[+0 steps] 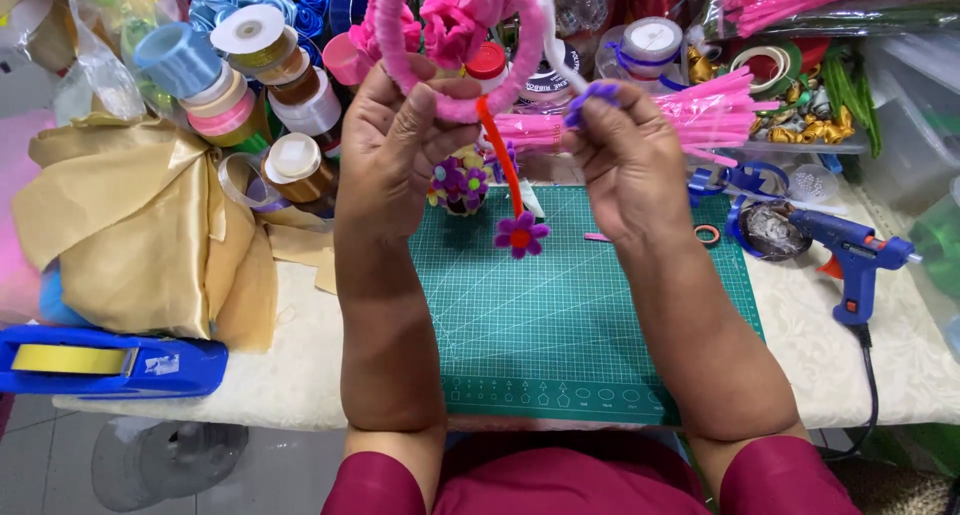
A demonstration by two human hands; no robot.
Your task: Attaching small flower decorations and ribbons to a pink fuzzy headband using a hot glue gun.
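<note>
**Fuzzy pink ring held up over green mat**

Sleeves (pixel 600 485) dark pink, close below. Left hand (pixel 400 140) clenched on pink ring (pixel 455 105), gripping its bottom edge, ring rising above fingers. Orange stem (pixel 503 160) hanging down from ring, purple flower (pixel 521 234) at its end above mat (pixel 580 305). Right hand (pixel 630 155) pinching purple strip (pixel 590 97) just beside ring. Blue glue gun (pixel 855 250) lying far right.

cutting mat (pixel 560 325) mid-table, glue gun (pixel 850 250) right of it, tape dispenser (pixel 100 360) far left, ribbon spools (pixel 250 85) behind
</note>
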